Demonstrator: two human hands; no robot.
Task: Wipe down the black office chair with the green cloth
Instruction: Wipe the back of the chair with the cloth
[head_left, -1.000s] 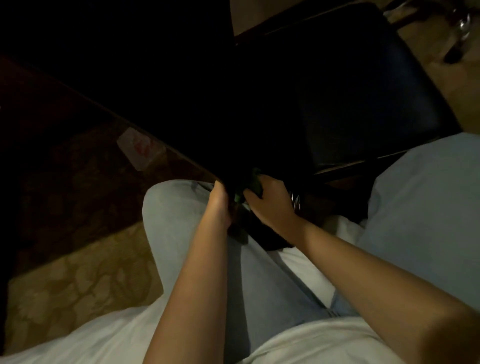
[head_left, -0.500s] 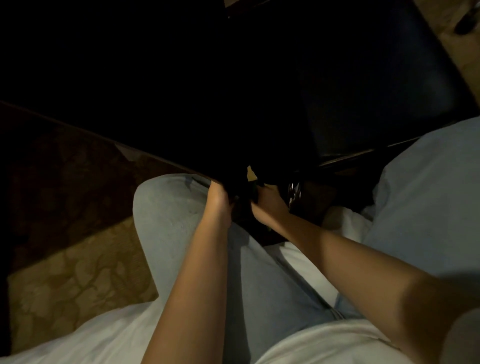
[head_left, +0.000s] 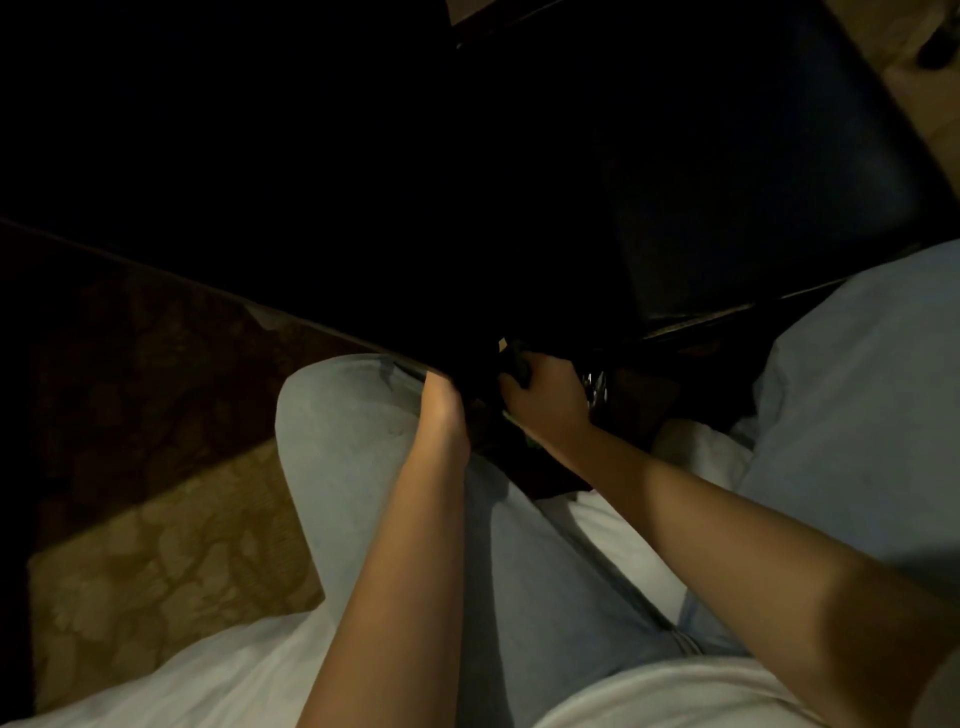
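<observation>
The black office chair fills the top of the head view, its padded seat at the upper right and a very dark panel in the middle. My left hand grips the lower edge of that dark panel, its fingers hidden underneath. Just to its right, my right hand holds the green cloth against the chair's underside. Only a small dark green fold shows above the knuckles.
My knees in light jeans flank the hands on both sides. A shiny chrome part sits just right of my right hand. Patterned carpet lies at the lower left. Much of the scene is in deep shadow.
My right hand has shifted slightly with the cloth along the chair's lower edge, and less of the green shows now. My left hand has kept its grip in the same place.
</observation>
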